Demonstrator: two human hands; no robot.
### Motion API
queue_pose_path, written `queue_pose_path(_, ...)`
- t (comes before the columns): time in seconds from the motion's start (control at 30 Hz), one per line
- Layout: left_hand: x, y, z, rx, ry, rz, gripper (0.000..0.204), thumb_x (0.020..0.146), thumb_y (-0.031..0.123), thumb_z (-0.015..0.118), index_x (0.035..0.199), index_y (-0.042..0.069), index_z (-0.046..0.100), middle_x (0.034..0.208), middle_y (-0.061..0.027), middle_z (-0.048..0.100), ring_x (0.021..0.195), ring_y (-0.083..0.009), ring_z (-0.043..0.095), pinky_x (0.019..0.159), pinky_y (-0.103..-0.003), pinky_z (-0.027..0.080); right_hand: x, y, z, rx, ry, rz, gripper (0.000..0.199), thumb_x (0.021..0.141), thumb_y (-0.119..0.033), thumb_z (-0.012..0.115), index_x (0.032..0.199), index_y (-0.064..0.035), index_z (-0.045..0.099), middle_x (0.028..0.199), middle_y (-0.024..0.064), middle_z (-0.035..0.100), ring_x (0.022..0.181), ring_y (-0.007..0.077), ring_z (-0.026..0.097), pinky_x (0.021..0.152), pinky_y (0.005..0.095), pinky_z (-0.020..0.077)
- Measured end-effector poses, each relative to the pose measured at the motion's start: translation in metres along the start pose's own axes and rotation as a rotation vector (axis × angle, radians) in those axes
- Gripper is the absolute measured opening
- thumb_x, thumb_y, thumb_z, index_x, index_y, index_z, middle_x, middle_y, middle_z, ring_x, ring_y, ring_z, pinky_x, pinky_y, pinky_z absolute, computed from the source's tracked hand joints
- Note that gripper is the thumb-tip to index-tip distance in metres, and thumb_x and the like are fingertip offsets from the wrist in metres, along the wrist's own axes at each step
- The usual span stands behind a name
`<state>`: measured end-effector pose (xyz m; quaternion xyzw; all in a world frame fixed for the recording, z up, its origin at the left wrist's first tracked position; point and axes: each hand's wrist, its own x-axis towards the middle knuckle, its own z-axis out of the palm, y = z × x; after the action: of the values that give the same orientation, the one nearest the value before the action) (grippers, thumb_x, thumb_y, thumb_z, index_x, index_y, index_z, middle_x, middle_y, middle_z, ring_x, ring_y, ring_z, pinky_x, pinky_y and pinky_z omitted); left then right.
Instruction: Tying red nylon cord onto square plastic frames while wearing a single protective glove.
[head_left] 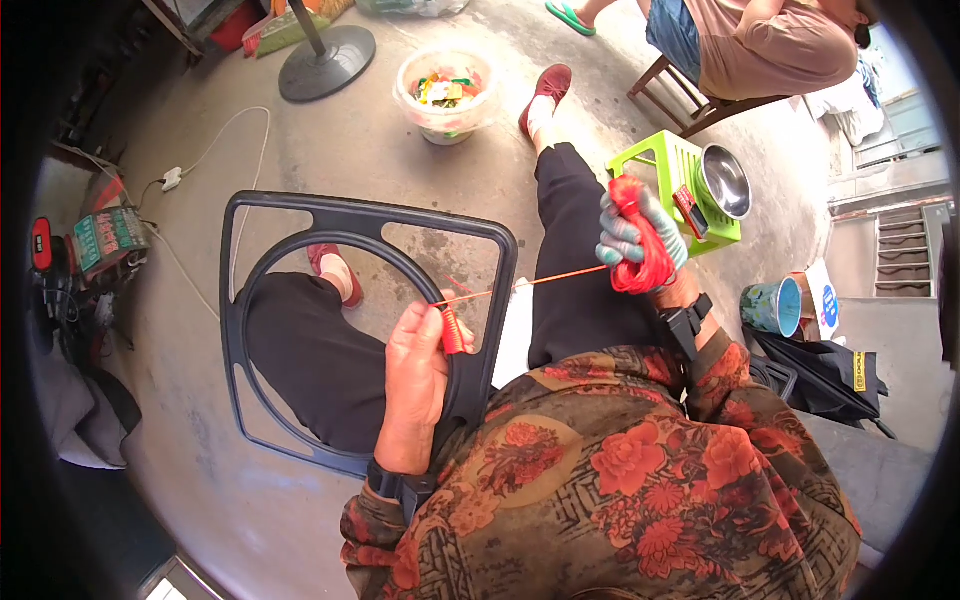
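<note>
At the centre of the frame, the person's bare left hand (415, 385) is closed around the right-hand side of a dark plastic frame (240, 330), a rounded square with a ring inside it, which rests across their lap. The thumb pins a short band of red cord wraps (453, 331) on that side.

A taut strand (540, 281) runs up and right to the right hand (640, 240) (it wears a pale glove), which is closed on a bundle of red cord (640, 250).

Only that small patch looks wound; the rest of the frame is bare, so the wrapping seems barely begun.

Further out: a green stool (660, 170) holding a steel bowl (725, 180), and at upper centre a clear tub of coloured scraps (447, 92).
</note>
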<state>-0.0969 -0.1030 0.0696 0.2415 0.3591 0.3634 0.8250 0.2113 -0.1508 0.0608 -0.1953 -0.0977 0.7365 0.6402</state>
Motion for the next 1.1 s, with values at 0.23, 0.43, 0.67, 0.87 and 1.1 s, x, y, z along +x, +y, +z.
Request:
queue_pose_path(0.23,0.000,-0.001,-0.003,-0.024,-0.051,-0.027,0.028,0.095,0.023,0.049,0.103,-0.003,0.056,0.075,-0.0110,0.060,0.068,-0.0169,0.057,0.065,-0.030,0.048,-0.005,0.021,-0.019,-0.017,0.172,0.113,0.040,0.095,-0.038,0.046,0.102,0.0003,0.053,0.059,0.0011,0.047,0.045,0.0127,0.044,0.058,0.0311,0.0455)
queue_pose_path(0.43,-0.004,-0.002,-0.002,0.017,-0.064,-0.084,0.028,0.095,0.021,0.048,0.102,-0.005,0.057,0.078,-0.0121,0.062,0.069,-0.0180,0.059,0.068,-0.030,0.049,-0.013,0.014,-0.017,-0.007,0.229,0.091,0.040,0.095,-0.038,0.047,0.101,0.0009,0.053,0.057,0.0010,0.047,0.045,0.0127,0.043,0.056,0.0299,0.0449)
queue_pose_path(0.67,-0.006,-0.005,-0.001,-0.009,-0.031,-0.097,0.031,0.095,0.023,0.051,0.102,-0.006,0.057,0.076,-0.0121,0.062,0.069,-0.0171,0.059,0.065,-0.027,0.049,-0.016,0.017,-0.016,-0.172,0.338,0.140,0.041,0.093,-0.042,0.049,0.100,-0.0021,0.053,0.055,0.0009,0.046,0.045,0.0124,0.044,0.055,0.0293,0.0450)
queue_pose_path(0.87,-0.008,0.001,0.001,0.093,0.002,0.026,0.027,0.094,0.019,0.052,0.098,-0.007,0.058,0.074,-0.0117,0.061,0.067,-0.0166,0.058,0.064,-0.028,0.049,-0.018,0.014,-0.015,-0.170,0.395,0.041,0.050,0.094,-0.048,0.042,0.108,-0.0003,0.052,0.064,0.0014,0.048,0.052,0.0137,0.048,0.063,0.0323,0.0491)
queue_pose_path(1.1,-0.021,0.025,0.007,0.207,0.079,0.089,0.024,0.092,0.017,0.054,0.093,-0.007,0.059,0.070,-0.0100,0.060,0.063,-0.0167,0.057,0.060,-0.029,0.048,-0.018,0.025,0.007,-0.086,0.443,-0.004,0.041,0.089,-0.043,0.056,0.104,-0.0051,0.052,0.073,0.0060,0.056,0.058,0.0203,0.058,0.064,0.0369,0.0535)
